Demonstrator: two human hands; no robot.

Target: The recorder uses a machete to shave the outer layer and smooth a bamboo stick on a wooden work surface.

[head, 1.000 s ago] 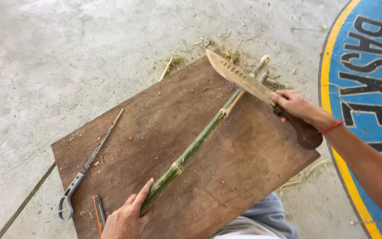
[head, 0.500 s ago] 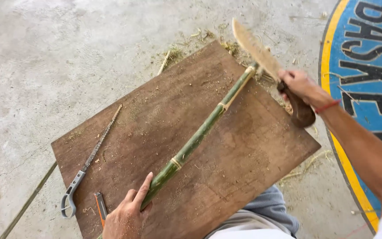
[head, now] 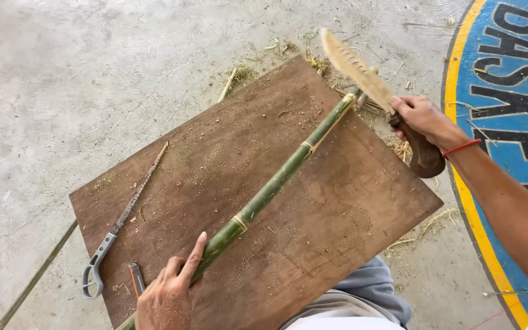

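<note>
A: Start with the green bamboo pole [head: 276, 183]. We see it lying diagonally across the brown wooden board [head: 349, 201], near end low at the bottom edge, far end up by the board's top right edge.

B: Agreed. Our left hand [head: 169, 293] rests on the near end, fingers laid along the stalk, pressing it to the board. Loosely spread, not wrapped round it.

A: Right hand [head: 420, 116]?

B: Closed round the dark wooden handle of a machete [head: 368, 79]. Blade is raised, tip pointing up and away, just above the pole's far end. Whether the edge touches the bamboo we cannot tell. Red band on that wrist.

A: Other tools?

B: A slim hand saw [head: 126, 214] with a grey loop handle lies on the board's left part, well apart from the pole. Just beside it, near our left hand, a small orange-and-black tool [head: 135, 278], kind unclear.

A: Surroundings?

B: Board sits on a grey concrete floor [head: 62, 91]. Shavings and sawdust are scattered on the board and beyond its far edge. Blue painted marking with a yellow border [head: 508, 91] on the floor to the right. A thin stick [head: 35, 278] lies on the floor at the left.
</note>
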